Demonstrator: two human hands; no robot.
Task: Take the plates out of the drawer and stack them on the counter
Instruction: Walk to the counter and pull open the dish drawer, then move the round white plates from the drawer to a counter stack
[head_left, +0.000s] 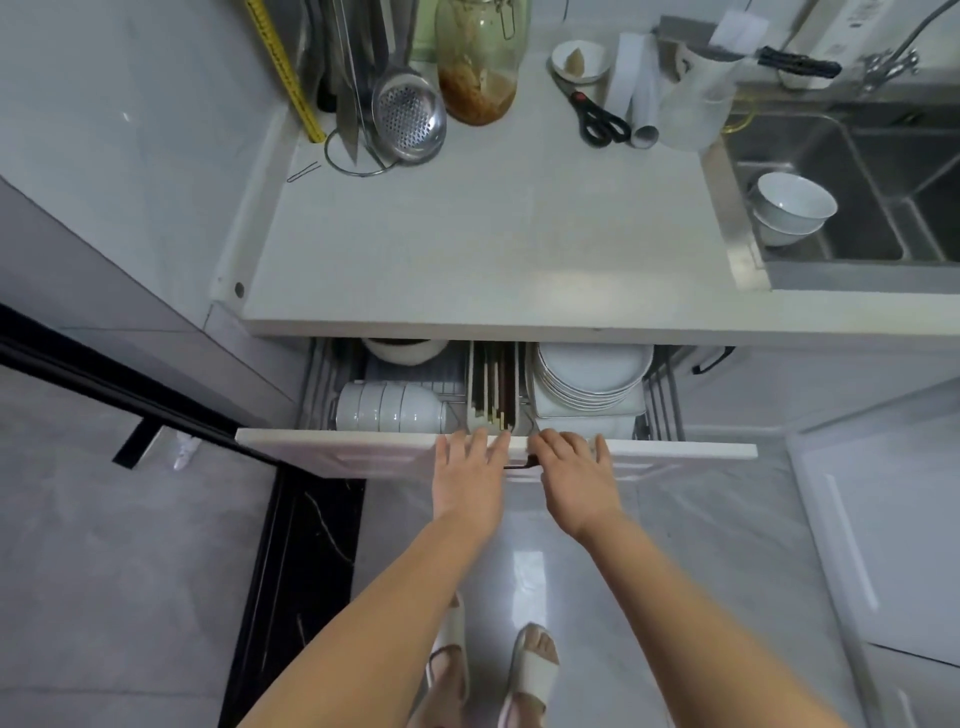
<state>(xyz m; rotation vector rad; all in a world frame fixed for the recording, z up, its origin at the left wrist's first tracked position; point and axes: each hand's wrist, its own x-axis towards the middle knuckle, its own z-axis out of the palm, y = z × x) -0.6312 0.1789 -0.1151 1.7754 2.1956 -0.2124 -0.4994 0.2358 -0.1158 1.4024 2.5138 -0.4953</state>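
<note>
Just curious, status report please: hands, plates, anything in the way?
Left hand and right hand on drawer front, holding nothing. Plates stacked in drawer, right side. Counter overhangs them.

one camera sits on the person's head, looking forward and steeply down. the counter (493, 249) is close below, the floor (130, 571) farther down.
</note>
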